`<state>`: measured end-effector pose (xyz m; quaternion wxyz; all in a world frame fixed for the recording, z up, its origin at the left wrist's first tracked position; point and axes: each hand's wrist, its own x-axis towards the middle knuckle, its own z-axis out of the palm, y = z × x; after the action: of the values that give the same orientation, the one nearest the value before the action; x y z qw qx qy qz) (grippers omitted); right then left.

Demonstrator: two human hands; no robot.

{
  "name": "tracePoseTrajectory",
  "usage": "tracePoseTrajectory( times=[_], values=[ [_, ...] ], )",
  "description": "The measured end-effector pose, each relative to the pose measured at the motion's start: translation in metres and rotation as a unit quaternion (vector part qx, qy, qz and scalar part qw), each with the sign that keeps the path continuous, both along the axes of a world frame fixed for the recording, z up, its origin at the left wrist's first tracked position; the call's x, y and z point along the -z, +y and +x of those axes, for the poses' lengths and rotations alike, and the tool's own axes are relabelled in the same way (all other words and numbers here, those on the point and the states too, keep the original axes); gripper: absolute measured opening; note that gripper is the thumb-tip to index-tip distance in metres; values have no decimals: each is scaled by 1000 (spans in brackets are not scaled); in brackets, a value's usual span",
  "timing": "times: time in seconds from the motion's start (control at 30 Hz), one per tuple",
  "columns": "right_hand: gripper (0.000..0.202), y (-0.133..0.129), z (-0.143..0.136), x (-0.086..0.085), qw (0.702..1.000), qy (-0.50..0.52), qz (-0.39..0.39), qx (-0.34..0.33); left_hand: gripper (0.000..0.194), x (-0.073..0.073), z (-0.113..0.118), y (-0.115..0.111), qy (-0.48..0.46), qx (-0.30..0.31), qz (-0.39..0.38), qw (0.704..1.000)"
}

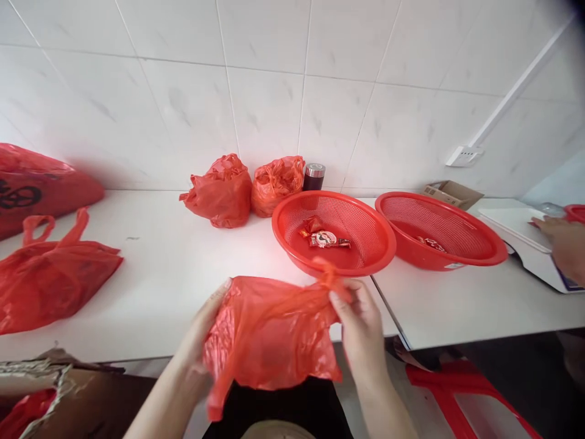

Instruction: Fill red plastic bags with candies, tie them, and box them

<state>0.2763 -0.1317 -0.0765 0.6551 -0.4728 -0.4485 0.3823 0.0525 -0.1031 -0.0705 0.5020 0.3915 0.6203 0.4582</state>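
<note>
A thin red plastic bag point(278, 335) is stretched between my two hands, in front of the table's near edge. My right hand point(363, 317) pinches the bag's bunched upper right corner near a handle loop, which is blurred. At the bag's left side, my left hand point(208, 320) holds it, with most of the fingers hidden behind the plastic. Just beyond the bag stands a red perforated basket point(292, 253), with a few small red wrapped packets point(325, 238) lying in it.
A second red basket point(496, 251) stands right, near a small cardboard box point(450, 194). Two filled red bags point(222, 192) and a dark jar point(314, 177) line the wall. More red bags point(59, 274) lie left, above an open carton point(95, 396). Another person's hand point(564, 244) is far right.
</note>
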Motion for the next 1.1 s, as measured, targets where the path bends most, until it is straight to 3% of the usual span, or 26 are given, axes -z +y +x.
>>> tracePoseTrajectory(
  times=[0.1,0.2,0.3,0.37,0.43,0.5,0.63,0.7,0.8,0.93,1.0,1.1],
  values=[
    [26,2,18,-5,993,86,41,67,35,-4,-18,-6,-165,1,-38,986],
    [24,-1,24,-18,990,106,71,61,33,6,-32,-4,-181,14,-21,983],
    [19,-8,20,-29,990,98,90,46,34,19,-42,-5,-63,-46,72,994],
    [15,-13,16,-32,992,71,105,23,32,20,-44,-12,48,-108,157,980],
    [10,-18,9,-34,991,44,124,-26,22,13,-40,-26,134,-122,235,955],
    [14,-22,0,-35,986,32,134,-92,12,3,-28,-44,195,-69,308,929],
    [22,-32,-20,-38,974,20,122,-192,17,-7,5,-64,287,53,391,873],
    [25,-40,-25,-38,967,-1,115,-225,16,-1,16,-62,310,84,389,863],
    [31,-52,-23,-35,962,-21,90,-257,19,19,19,-46,370,95,347,856],
    [31,-58,-2,-24,958,-31,60,-277,17,48,-4,-20,471,80,276,834],
    [31,-54,15,-16,966,-24,53,-252,19,55,-24,-8,486,49,253,835],
    [30,-42,41,-9,988,-9,23,-150,16,53,-52,2,482,1,204,852]
  ],
)
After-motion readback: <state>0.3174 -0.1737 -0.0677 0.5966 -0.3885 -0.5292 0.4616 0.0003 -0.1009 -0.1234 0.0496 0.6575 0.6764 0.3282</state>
